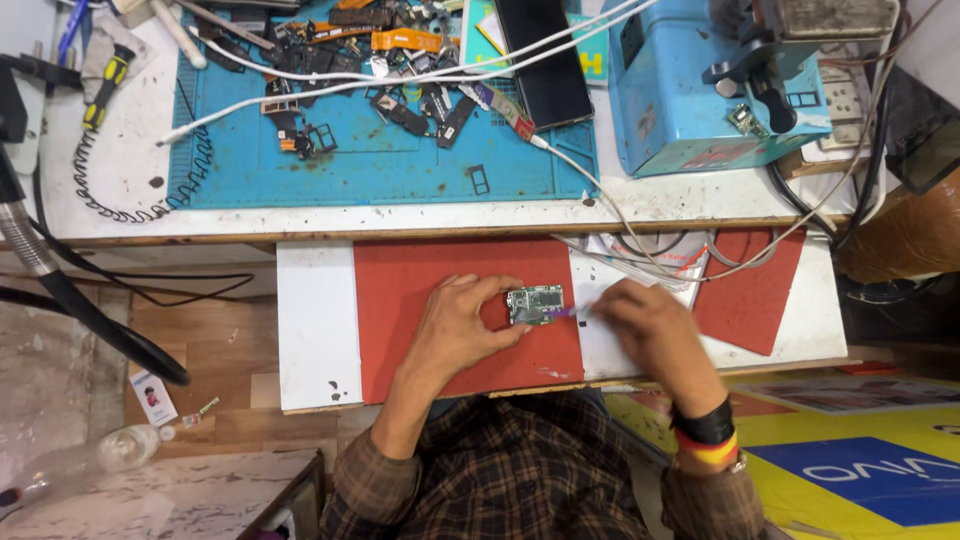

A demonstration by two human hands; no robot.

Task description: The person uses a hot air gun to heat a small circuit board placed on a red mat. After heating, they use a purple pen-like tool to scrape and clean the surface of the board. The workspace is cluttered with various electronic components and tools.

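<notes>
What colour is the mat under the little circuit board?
Red mat, under the circuit board held by the left hand; head view shows it.

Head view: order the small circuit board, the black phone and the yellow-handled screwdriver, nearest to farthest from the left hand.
From the left hand:
1. Small circuit board, held at its fingertips on the red mat.
2. Black phone, lying up on the blue mat.
3. Yellow-handled screwdriver, far upper left.

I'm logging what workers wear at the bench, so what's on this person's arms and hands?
Both hands are bare, without gloves. The left hand comes out of a dark brown plaid shirt sleeve with thin light lines, cuff pushed back. The right hand wears a black wristband above red and yellow bands, then the same plaid.
</notes>
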